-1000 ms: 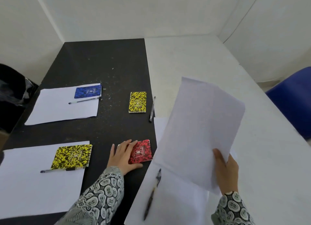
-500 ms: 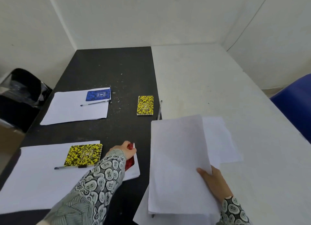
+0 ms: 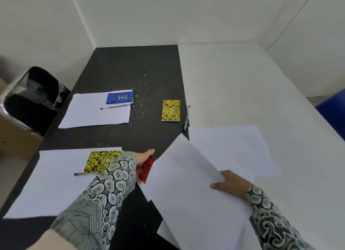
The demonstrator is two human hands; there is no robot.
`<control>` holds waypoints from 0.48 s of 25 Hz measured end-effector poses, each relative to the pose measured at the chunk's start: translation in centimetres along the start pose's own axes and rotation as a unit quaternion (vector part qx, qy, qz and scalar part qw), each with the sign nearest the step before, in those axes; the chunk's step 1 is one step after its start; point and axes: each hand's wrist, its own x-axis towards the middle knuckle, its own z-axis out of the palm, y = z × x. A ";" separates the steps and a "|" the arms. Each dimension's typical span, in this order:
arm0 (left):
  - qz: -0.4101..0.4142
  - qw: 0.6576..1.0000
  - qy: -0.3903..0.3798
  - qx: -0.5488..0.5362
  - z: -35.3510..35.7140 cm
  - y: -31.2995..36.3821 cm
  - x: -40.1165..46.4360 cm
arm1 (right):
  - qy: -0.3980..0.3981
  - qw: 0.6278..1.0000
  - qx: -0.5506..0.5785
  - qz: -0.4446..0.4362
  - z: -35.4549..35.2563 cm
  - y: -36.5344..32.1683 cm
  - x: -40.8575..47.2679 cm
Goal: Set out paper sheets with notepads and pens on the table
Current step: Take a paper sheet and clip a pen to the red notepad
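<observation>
My left hand (image 3: 144,157) grips a red notepad (image 3: 146,168), lifted and tilted at the left edge of a paper sheet (image 3: 190,190). My right hand (image 3: 230,184) holds that sheet by its right side, low over more loose sheets (image 3: 229,147). On the black table (image 3: 134,70), a near-left sheet (image 3: 50,182) carries a yellow notepad (image 3: 101,161) and a pen (image 3: 84,173). A far-left sheet (image 3: 93,113) carries a blue notepad (image 3: 120,98) and a pen (image 3: 114,106). A second yellow notepad (image 3: 171,110) lies bare on the table beside a pen (image 3: 186,118).
A white table (image 3: 233,81) adjoins the black one on the right. A black chair (image 3: 31,98) wrapped in plastic stands at the left, a blue chair (image 3: 334,113) at the right edge. White walls close the far side.
My left hand picked the red notepad up off the table and tilted it. My right hand lowered the raised sheet and swung it left, covering the pen that lay near me.
</observation>
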 end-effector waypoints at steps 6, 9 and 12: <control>0.084 0.937 0.157 0.300 1.8 -2.5 2.4 | 0.042 0.994 0.071 -0.071 1.8 -2.4 2.5; 0.089 0.920 0.194 0.329 2.6 -4.3 2.9 | 0.041 0.994 0.075 -0.068 2.1 -1.8 2.6; 0.147 0.911 0.235 0.304 3.6 -5.3 3.5 | 0.037 0.993 0.079 -0.078 2.3 -1.7 2.0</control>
